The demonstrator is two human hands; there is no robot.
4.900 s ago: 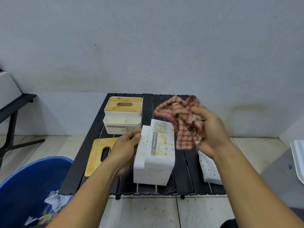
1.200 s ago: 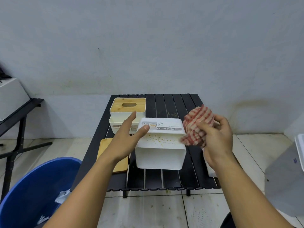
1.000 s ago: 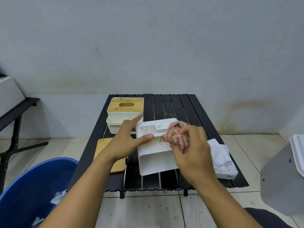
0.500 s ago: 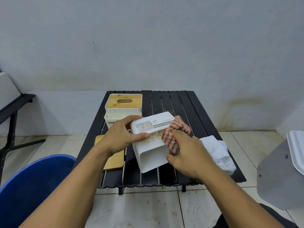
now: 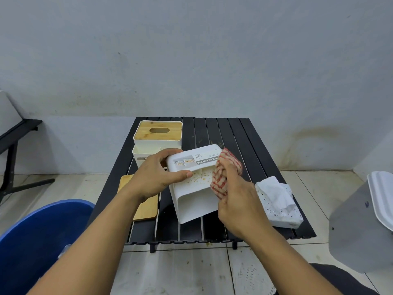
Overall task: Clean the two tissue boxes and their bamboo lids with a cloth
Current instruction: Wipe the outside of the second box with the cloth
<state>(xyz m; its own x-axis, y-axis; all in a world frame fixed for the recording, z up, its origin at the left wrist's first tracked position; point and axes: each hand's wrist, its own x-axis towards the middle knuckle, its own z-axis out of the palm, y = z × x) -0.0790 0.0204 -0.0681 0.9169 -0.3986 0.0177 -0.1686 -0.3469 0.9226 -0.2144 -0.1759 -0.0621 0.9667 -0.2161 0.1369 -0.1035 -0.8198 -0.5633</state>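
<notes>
A white tissue box (image 5: 192, 201) lies tipped on its side on the black slatted table (image 5: 234, 135), its labelled end up and brown specks on its upper face. My left hand (image 5: 155, 176) grips its left end. My right hand (image 5: 236, 194) presses a bunched red-checked cloth (image 5: 221, 179) against the speckled face at the box's right edge. A second white tissue box (image 5: 146, 150) with a bamboo lid (image 5: 158, 130) on it stands at the back left. A loose bamboo lid (image 5: 144, 206) lies flat under my left wrist.
A white pack of tissues (image 5: 278, 203) rests on the table's right side. A blue bin (image 5: 32, 237) stands on the floor at the lower left. A grey and white object (image 5: 365, 220) is at the right edge. A black stand (image 5: 12, 145) is at the far left.
My right hand brought the cloth from the air onto the speckled face of the box and rubs it toward the right edge. My left hand shifted from the box's side to its labelled end.
</notes>
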